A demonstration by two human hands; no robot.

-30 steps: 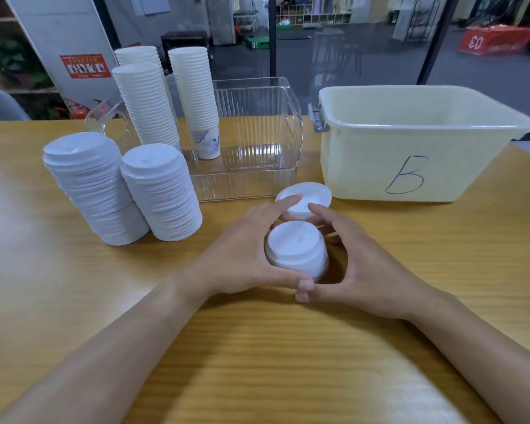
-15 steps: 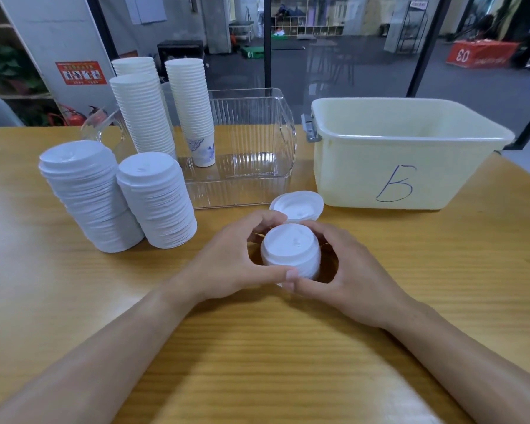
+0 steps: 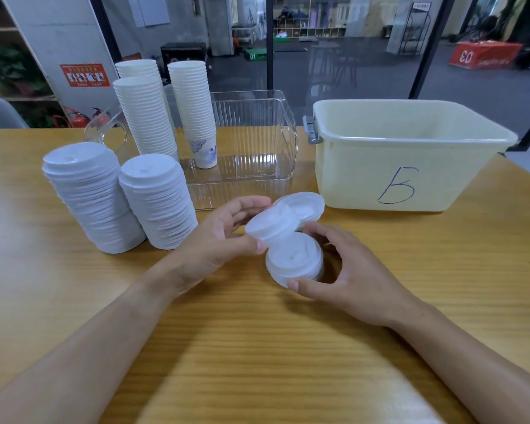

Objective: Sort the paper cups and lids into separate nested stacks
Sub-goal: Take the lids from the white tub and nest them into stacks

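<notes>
Head view: left hand (image 3: 224, 237) pinches a tilted lid (image 3: 271, 223); right hand (image 3: 343, 276) grips the short lid stack (image 3: 294, 263) mid-tabletop (image 3: 257, 347).

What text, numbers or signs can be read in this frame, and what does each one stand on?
"B": handwritten on the front of the pale yellow bin.
"03": reads mirrored, on the red box on the floor beyond the glass.
"01": on the green box on the floor.
Red wall sign: pictograms and text too small to read.
Blue print on the bottom paper cup: a pattern, no legible words.
</notes>
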